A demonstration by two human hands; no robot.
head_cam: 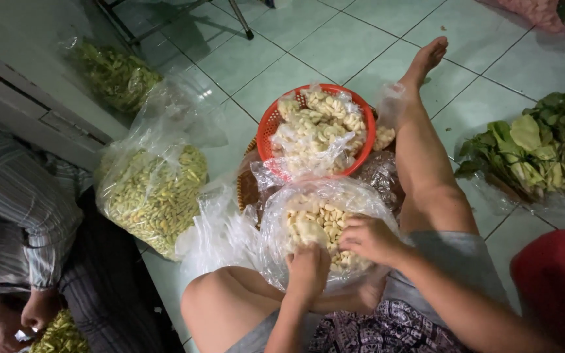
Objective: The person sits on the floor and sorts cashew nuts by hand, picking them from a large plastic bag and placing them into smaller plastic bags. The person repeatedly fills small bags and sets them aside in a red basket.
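Garlic cloves (325, 219) fill a clear plastic bag (276, 222) (on the lap); left hand (307, 267) and right hand (369, 238) grasp them inside.

Left grip (307, 267) and right grip (369, 239) both curled, side by side.

basket (269, 124): red-orange
peeled cloves (322, 121): cream white
bag (361, 196): clear
leafy greens (537, 147): green
floor (335, 46): pale green tiles
neighbour's shirt (14, 216): grey striped

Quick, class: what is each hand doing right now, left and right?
Left hand: closed around a pale peeled piece over the clear plastic bag.
Right hand: fingers curled, resting on the bag's contents; a grip cannot be told.
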